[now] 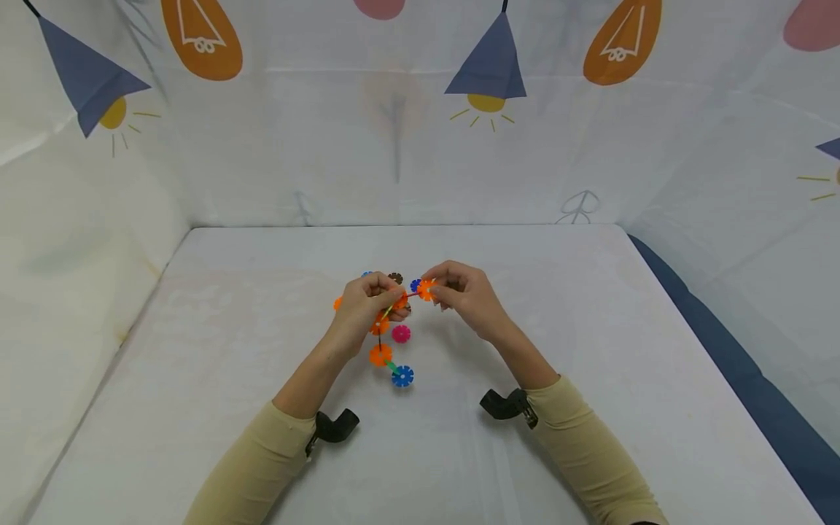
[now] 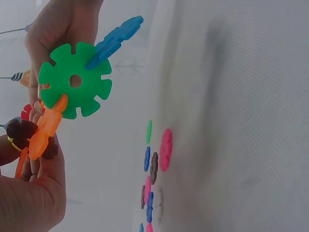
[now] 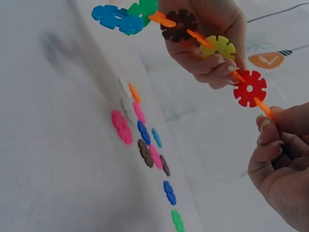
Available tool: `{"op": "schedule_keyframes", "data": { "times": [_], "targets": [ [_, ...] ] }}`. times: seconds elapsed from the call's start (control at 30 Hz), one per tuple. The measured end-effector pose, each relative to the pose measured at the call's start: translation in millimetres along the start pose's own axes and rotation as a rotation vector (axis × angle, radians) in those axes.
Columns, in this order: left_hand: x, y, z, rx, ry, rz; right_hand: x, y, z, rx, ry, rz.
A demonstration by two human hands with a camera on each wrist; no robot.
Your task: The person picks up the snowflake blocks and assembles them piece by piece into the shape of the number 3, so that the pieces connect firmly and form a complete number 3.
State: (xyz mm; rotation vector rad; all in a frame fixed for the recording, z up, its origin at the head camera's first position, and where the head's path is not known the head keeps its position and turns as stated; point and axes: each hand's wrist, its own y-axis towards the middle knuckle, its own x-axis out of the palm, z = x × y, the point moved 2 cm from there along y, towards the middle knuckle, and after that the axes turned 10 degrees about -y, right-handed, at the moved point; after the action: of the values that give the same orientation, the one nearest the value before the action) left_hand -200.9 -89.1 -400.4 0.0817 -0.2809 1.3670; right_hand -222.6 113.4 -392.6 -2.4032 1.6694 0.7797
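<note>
A chain of notched plastic discs hangs between my hands, joined slot into slot. My left hand [image 1: 362, 306] pinches its middle, around the yellow disc [image 3: 219, 47]. With thumb and fingertips, my right hand [image 1: 467, 297] pinches the orange disc [image 1: 426, 290] at the far end. Between the hands sits a red disc [image 3: 249, 89], seen edge-on from the head. A brown disc [image 3: 179, 26] and a green disc [image 2: 76, 80] follow past the left hand. The blue disc [image 1: 402, 376] ends the free side, pointing toward me. Left fingers partly hide the middle links.
Loose discs lie on the white table [image 1: 590, 313] behind and beneath the hands, among them a pink disc [image 1: 401, 334], a brown disc [image 1: 395, 278] and a dark blue disc [image 1: 416, 285]. A printed white curtain [image 1: 328, 146] stands behind the table's far edge.
</note>
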Motion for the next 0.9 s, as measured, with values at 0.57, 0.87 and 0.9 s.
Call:
{"op": "schedule_keyframes", "data": {
  "times": [0.57, 0.87, 0.9],
  "targets": [
    [-0.6, -0.3, -1.8, 0.016, 0.021, 0.026, 7.4, -4.9, 0.2, -0.055, 0.052, 0.049],
    [-0.9, -0.2, -2.4, 0.01, 0.014, 0.019, 10.3, -5.7, 2.0, -0.046, 0.085, 0.049],
    [-1.1, 0.2, -2.4, 0.008, 0.015, 0.019, 10.4, -5.5, 2.0, -0.045, 0.086, 0.051]
  ]
}}
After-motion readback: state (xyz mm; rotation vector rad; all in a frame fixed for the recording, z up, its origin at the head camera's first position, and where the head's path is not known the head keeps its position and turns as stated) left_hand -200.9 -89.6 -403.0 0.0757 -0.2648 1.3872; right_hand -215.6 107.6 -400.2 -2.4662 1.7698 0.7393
